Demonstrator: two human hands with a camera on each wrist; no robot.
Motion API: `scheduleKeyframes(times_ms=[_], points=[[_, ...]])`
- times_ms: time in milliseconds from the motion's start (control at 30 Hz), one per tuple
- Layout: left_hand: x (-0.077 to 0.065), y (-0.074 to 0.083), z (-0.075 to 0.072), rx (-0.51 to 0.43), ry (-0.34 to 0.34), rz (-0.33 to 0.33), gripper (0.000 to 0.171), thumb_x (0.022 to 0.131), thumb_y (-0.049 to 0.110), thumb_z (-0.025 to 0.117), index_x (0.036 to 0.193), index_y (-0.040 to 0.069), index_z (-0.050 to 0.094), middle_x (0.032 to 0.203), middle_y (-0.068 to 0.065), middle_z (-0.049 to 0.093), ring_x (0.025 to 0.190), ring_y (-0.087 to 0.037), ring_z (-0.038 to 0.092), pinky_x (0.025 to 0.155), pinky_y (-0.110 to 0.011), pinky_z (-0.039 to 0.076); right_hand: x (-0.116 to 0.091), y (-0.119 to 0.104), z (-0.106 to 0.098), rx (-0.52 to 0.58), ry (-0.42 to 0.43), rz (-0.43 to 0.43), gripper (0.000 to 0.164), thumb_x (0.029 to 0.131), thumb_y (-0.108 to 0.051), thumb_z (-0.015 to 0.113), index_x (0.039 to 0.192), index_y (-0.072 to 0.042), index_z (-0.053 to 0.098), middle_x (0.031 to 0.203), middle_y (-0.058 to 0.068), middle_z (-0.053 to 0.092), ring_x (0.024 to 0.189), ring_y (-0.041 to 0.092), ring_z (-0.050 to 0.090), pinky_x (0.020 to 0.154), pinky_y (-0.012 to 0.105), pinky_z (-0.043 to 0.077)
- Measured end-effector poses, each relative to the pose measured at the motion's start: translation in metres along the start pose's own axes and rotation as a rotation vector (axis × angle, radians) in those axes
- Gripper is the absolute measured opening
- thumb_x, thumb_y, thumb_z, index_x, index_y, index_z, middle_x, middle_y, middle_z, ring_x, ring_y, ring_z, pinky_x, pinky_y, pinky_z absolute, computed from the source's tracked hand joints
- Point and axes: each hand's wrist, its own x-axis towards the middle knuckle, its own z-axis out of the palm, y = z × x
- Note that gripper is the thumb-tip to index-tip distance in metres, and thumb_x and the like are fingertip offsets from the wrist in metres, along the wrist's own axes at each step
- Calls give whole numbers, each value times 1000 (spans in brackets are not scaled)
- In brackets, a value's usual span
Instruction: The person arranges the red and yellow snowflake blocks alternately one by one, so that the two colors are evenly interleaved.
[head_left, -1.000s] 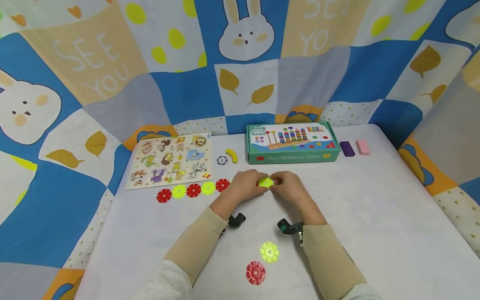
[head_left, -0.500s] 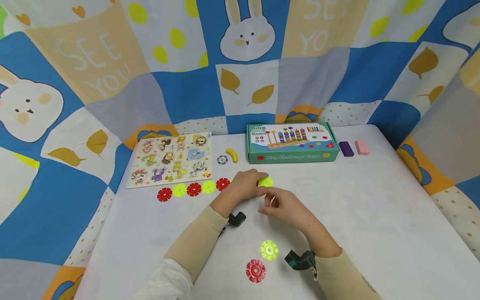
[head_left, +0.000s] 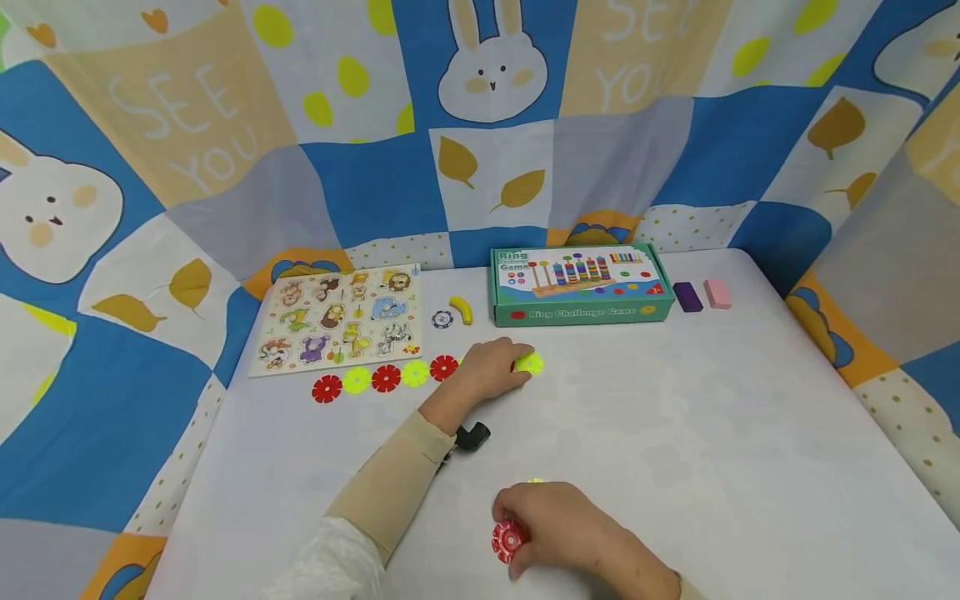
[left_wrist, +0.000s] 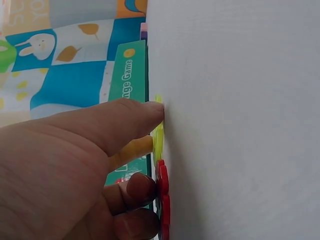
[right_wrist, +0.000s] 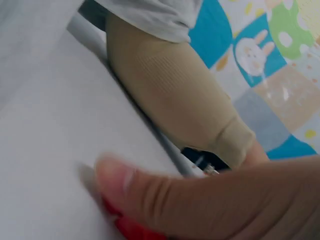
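My left hand (head_left: 491,368) is at the right end of a row of notched plastic discs. Its thumb and index finger pinch a yellow snowflake disc (head_left: 532,363) lying on the table. In the left wrist view, the other fingers are by the red discs (left_wrist: 163,192) beside the yellow one (left_wrist: 158,132). Nearer the front, my right hand (head_left: 566,525) grips a red snowflake disc (head_left: 509,542) between thumb and fingers. The right wrist view shows its thumb (right_wrist: 116,182) over the red disc (right_wrist: 132,227). Another yellow disc (head_left: 536,481) is mostly hidden behind the right hand.
The row runs left through a red disc (head_left: 443,367) and a yellow disc (head_left: 415,373) to more discs. Behind are an animal puzzle board (head_left: 337,321), a poker chip (head_left: 442,319), a toy banana (head_left: 461,310), a green game box (head_left: 581,315), a purple block (head_left: 687,297) and a pink block (head_left: 717,293).
My right hand has left the yellow disc at the row's end, come back toward the front and taken hold of the red disc there. The left hand has stayed in place.
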Motion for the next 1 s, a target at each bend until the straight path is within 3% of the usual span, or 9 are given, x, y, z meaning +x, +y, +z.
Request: scheduleKeyframes(times_ms=[200,400,567,700,867,1000], points=[[0,0,1,-9,-6,-5,53,90,41,60,139,25,48,113,1,55,96,-14,49,86,-35,44,3,-4,4,-50,1,5,44,60,-38,87,82,-29,50,67,-19,44,60,0,41,55,20,36],[-1,1,2,-12,-8,-7,53,90,41,60,139,25,48,114,1,55,97,-14,48,87,-35,43,5,0,-7,144,1,-115,32,71,-26,82,70,-24,50,58,-17,44,55,-2,41,52,17,37],[-1,0,1,-11,8,-2,52,90,41,60,138,25,49,114,1,55,97,-14,49,87,-35,44,8,-3,-51,377,-82,-105,15,80,-17,75,85,-22,62,65,-12,57,53,3,53,52,22,47],[-1,-1,2,-9,23,7,52,89,42,61,137,25,50,115,1,56,98,-13,50,87,-35,44,7,-9,-99,486,-122,-95,28,84,-16,72,110,-27,67,81,-5,65,62,14,62,61,30,53],[-2,1,2,-14,23,13,57,84,42,67,136,25,51,113,2,56,99,-13,49,82,-34,46,6,0,-137,565,-1,-122,41,88,-11,66,125,-27,61,90,-1,69,74,19,66,72,32,53],[-4,2,1,-28,37,9,53,79,42,72,127,26,58,97,5,56,88,-12,50,70,-30,46,16,23,-147,660,138,-48,41,88,-12,67,128,-17,60,95,6,69,83,26,67,75,33,54]])
